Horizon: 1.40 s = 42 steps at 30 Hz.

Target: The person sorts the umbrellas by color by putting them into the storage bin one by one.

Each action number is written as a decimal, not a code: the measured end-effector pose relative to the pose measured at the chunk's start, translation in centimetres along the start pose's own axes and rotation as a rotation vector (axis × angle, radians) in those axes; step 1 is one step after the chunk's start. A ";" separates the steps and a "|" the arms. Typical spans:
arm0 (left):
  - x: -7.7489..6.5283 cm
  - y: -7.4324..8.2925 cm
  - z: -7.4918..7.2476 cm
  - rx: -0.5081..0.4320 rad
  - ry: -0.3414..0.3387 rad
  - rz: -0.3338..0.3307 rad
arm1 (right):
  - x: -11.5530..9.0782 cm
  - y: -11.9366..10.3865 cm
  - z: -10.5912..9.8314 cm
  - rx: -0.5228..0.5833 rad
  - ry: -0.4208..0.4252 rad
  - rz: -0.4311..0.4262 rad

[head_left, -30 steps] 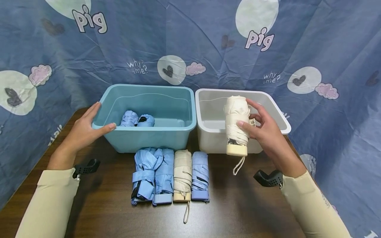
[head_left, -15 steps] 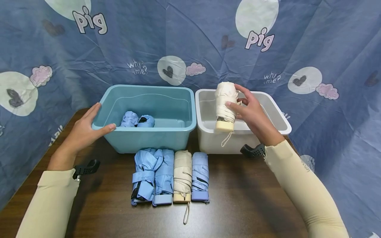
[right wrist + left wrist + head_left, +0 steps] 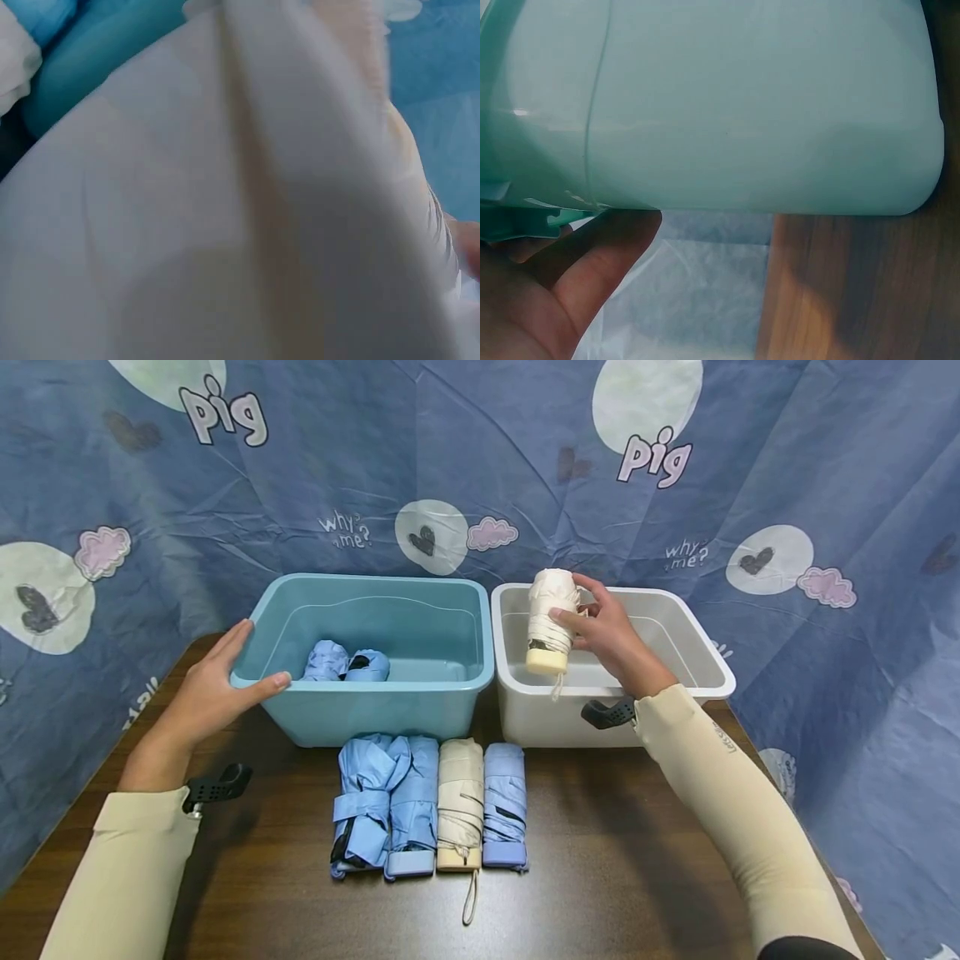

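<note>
My right hand grips a cream folded umbrella around its middle, over the left part of the white bin. The umbrella stands nearly upright, its pale yellow handle end down, a cord loop hanging below. In the right wrist view the bin's white wall fills most of the picture; a bit of cream fabric shows at right. My left hand rests spread at the left corner of the teal bin, thumb along the front rim. Up close, its fingers touch the bin's side.
Inside the teal bin lie two blue folded umbrellas. In front of the bins, side by side on the wooden table, lie two light blue umbrellas, a cream one and a periwinkle one. A printed blue cloth hangs behind.
My right hand has carried the cream umbrella leftward and farther back, from the white bin's front to over its left part. My left hand stays at the teal bin's corner.
</note>
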State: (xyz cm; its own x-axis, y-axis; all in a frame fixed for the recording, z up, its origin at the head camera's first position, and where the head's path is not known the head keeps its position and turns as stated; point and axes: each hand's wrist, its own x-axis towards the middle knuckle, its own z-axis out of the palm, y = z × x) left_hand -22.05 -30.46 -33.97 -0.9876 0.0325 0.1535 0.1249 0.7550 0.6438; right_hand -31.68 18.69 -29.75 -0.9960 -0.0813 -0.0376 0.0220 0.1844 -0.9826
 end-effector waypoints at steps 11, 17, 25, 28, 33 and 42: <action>0.0 0.4 -0.1 0.001 -0.013 -0.007 | 0.6 0.9 0.3 -0.088 -0.018 0.062; 0.1 0.3 -0.1 -0.002 -0.010 -0.005 | 0.8 1.0 0.4 -0.157 -0.044 0.098; 0.1 0.1 0.0 0.005 -0.014 -0.013 | 0.7 1.5 0.4 -0.229 -0.076 0.148; 0.1 -0.1 0.1 0.005 -0.011 -0.010 | 0.7 1.7 0.4 -0.235 -0.093 0.165; 0.1 -0.2 0.2 0.001 -0.008 -0.010 | 0.6 1.9 0.4 -0.268 -0.107 0.194; 0.1 -0.1 0.2 -0.009 -0.008 -0.014 | 0.0 1.9 0.4 -0.361 -0.097 0.232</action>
State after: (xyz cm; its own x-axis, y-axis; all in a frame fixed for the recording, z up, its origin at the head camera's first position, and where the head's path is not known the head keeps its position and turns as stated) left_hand -22.15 -30.41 -34.16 -0.9900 0.0272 0.1387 0.1121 0.7493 0.6527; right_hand -31.62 18.63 -31.66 -0.9550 -0.0860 -0.2839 0.1953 0.5380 -0.8200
